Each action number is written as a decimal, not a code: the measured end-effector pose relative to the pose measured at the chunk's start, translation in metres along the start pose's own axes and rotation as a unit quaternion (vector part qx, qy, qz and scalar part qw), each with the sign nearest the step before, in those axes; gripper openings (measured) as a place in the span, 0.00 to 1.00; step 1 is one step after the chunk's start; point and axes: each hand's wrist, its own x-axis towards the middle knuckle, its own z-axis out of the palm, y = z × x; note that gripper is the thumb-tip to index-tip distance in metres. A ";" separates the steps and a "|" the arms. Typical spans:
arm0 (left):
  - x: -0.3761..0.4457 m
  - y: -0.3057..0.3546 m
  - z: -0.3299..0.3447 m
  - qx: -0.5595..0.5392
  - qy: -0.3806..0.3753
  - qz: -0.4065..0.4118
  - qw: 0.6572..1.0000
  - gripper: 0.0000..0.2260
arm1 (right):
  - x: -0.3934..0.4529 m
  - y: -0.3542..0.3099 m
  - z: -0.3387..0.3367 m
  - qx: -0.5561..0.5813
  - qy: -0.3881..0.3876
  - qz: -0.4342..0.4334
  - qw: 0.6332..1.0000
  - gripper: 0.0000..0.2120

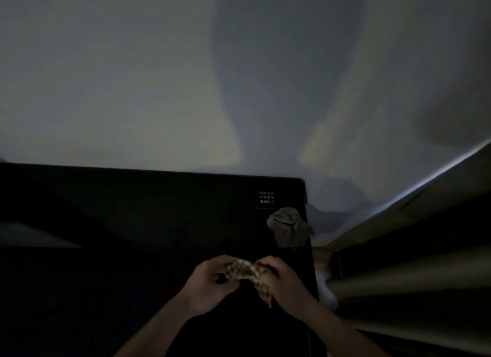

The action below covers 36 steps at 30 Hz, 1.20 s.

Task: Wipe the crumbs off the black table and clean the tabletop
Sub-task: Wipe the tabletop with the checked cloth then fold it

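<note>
Left hand (210, 285) and right hand (284, 282): both pinching one crumpled checked cloth (248, 273), held between them above the black surface (132, 223) near its right edge. Second crumpled grey cloth (288, 227): at right edge, beside small printed label (266, 198). Crumbs: not discernible.

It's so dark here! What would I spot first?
Two hands, the left hand and right hand, hold a checked cloth between them over the black table, low in the middle. Behind them, a crumpled rag lies at the table's right edge, near a small white-lettered label.
</note>
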 end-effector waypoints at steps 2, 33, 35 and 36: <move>-0.003 0.021 0.005 -0.047 0.027 0.019 0.998 0.08 | -0.011 -0.010 -0.009 0.043 0.025 -0.003 0.999 0.06; 0.196 0.084 0.014 0.074 0.066 -0.093 0.991 0.01 | 0.125 -0.026 -0.142 0.178 0.208 0.097 0.957 0.13; 0.217 0.094 0.014 0.110 0.087 -0.082 0.987 0.03 | 0.156 -0.019 -0.156 0.145 0.223 0.057 0.962 0.10; 0.229 0.103 0.014 0.114 0.109 -0.072 0.985 0.03 | 0.174 -0.014 -0.164 0.117 0.231 0.038 0.965 0.08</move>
